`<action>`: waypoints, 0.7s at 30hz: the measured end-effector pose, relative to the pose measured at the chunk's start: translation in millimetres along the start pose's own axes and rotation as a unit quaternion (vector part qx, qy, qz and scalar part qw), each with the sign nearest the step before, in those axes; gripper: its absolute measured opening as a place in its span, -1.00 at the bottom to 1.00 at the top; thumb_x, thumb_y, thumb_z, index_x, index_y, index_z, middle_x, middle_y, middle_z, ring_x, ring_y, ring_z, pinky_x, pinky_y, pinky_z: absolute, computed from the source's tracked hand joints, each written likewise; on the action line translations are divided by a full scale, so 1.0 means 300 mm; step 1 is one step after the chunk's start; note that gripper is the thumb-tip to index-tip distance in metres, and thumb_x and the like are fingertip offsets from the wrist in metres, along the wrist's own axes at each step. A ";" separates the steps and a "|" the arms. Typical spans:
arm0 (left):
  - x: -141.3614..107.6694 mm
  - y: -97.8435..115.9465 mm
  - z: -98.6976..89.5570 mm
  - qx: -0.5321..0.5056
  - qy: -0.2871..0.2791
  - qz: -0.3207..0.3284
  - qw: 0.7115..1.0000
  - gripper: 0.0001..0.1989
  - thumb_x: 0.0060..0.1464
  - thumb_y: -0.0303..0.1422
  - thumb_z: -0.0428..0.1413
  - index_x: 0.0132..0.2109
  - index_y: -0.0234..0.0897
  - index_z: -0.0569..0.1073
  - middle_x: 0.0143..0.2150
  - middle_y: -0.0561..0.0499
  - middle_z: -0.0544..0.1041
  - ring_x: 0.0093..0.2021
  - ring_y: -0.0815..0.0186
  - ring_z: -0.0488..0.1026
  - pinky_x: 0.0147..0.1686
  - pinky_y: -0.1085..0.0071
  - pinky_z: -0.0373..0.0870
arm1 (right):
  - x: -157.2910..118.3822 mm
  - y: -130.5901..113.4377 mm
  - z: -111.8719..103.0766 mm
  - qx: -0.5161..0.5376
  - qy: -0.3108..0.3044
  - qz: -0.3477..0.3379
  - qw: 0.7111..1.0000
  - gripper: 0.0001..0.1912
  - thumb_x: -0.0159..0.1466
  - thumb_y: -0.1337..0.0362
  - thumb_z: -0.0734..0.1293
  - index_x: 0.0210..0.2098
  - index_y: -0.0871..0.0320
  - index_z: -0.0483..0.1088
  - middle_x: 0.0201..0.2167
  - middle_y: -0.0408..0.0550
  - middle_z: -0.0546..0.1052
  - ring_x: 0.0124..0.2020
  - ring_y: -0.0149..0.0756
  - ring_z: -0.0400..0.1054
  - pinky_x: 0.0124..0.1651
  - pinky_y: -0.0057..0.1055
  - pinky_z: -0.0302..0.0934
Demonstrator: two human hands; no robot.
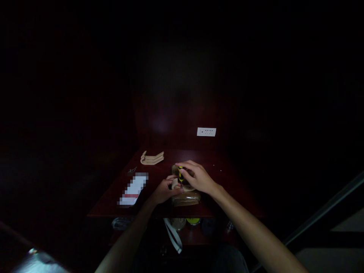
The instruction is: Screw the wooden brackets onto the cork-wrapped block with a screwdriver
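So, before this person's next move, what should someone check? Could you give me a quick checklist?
1. Right hand gripping the yellow-and-black screwdriver: ok, fingers wrapped around the handle.
2. Left hand holding the cream piece: ok, it is held in the fingers.
3. Screwdriver tip placed on the cream piece: cannot tell, the hands and dim light hide it.
4. Small metal pieces staying on the dark red table: ok, they lie well in from the near edge.
5. Lighting: not ok, the room is very dark around the table.
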State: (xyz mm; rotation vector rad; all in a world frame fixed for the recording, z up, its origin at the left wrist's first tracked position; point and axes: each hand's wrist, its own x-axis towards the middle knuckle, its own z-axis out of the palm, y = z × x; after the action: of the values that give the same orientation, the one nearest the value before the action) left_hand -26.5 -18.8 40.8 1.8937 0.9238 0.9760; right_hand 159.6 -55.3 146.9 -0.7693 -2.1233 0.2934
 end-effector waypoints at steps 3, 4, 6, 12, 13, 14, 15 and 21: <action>-0.002 -0.005 0.002 0.002 0.007 -0.009 1.000 -0.67 -0.17 -0.12 0.27 -0.30 -0.29 0.59 0.10 -0.13 0.38 0.13 0.11 0.29 0.14 0.32 0.20 | -0.013 -0.005 0.001 0.014 -0.005 -0.010 1.000 -0.64 0.34 0.30 0.15 0.11 0.08 0.32 -0.06 0.01 0.46 -0.07 -0.30 0.34 -0.01 -0.34 0.21; -0.002 -0.006 0.003 0.003 0.006 -0.009 1.000 -0.67 -0.16 -0.13 0.27 -0.30 -0.28 0.59 0.10 -0.13 0.38 0.13 0.11 0.30 0.13 0.31 0.21 | -0.016 -0.004 0.000 0.017 -0.006 -0.009 1.000 -0.64 0.34 0.30 0.15 0.11 0.07 0.31 -0.07 0.00 0.47 -0.07 -0.30 0.35 -0.01 -0.33 0.21; -0.003 -0.003 0.003 0.002 0.002 -0.004 1.000 -0.68 -0.15 -0.13 0.26 -0.29 -0.27 0.59 0.09 -0.13 0.38 0.12 0.12 0.30 0.13 0.32 0.21 | -0.018 0.002 -0.001 0.020 -0.007 -0.004 1.000 -0.65 0.33 0.28 0.17 0.09 0.07 0.34 -0.10 0.00 0.48 -0.11 -0.30 0.36 -0.04 -0.33 0.24; -0.002 0.005 0.000 0.001 -0.003 0.001 1.000 -0.69 -0.12 -0.14 0.25 -0.29 -0.28 0.58 0.06 -0.11 0.41 0.15 0.13 0.27 0.14 0.32 0.19 | -0.010 0.008 0.002 0.021 0.005 0.017 1.000 -0.69 0.28 0.24 0.25 0.01 0.09 0.39 -0.17 0.00 0.48 -0.22 -0.32 0.38 -0.13 -0.36 0.29; -0.002 0.002 0.000 0.000 -0.001 -0.002 1.000 -0.69 -0.13 -0.14 0.26 -0.29 -0.28 0.58 0.07 -0.12 0.41 0.15 0.13 0.27 0.14 0.32 0.19 | -0.011 0.005 0.003 0.019 0.012 0.013 1.000 -0.69 0.29 0.26 0.23 0.02 0.09 0.39 -0.14 0.00 0.48 -0.18 -0.31 0.38 -0.09 -0.34 0.27; -0.002 -0.002 0.001 0.000 0.003 -0.005 1.000 -0.68 -0.14 -0.14 0.26 -0.29 -0.29 0.59 0.08 -0.13 0.39 0.15 0.12 0.27 0.15 0.32 0.19 | -0.012 0.001 0.003 0.018 0.018 0.010 1.000 -0.69 0.31 0.27 0.21 0.03 0.09 0.38 -0.12 0.00 0.48 -0.12 -0.30 0.37 -0.04 -0.33 0.25; -0.001 -0.007 0.001 -0.001 0.006 -0.008 1.000 -0.67 -0.15 -0.14 0.27 -0.29 -0.29 0.59 0.10 -0.14 0.38 0.15 0.12 0.27 0.15 0.32 0.18 | -0.015 -0.002 0.003 0.020 0.023 0.009 1.000 -0.69 0.32 0.28 0.20 0.04 0.09 0.37 -0.09 0.00 0.48 -0.09 -0.30 0.36 -0.01 -0.32 0.23; -0.001 -0.016 0.002 -0.004 0.004 -0.012 1.000 -0.64 -0.17 -0.13 0.27 -0.26 -0.29 0.59 0.14 -0.15 0.35 0.15 0.11 0.29 0.16 0.31 0.17 | -0.020 0.003 -0.002 0.028 0.031 0.021 0.999 -0.71 0.31 0.25 0.22 0.00 0.08 0.40 -0.12 -0.02 0.50 -0.15 -0.31 0.40 -0.10 -0.36 0.28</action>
State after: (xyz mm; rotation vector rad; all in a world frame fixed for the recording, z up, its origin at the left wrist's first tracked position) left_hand -27.2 -17.2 36.2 1.8699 0.9446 0.9716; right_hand 163.1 -58.3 143.0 -0.7807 -2.0352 0.3464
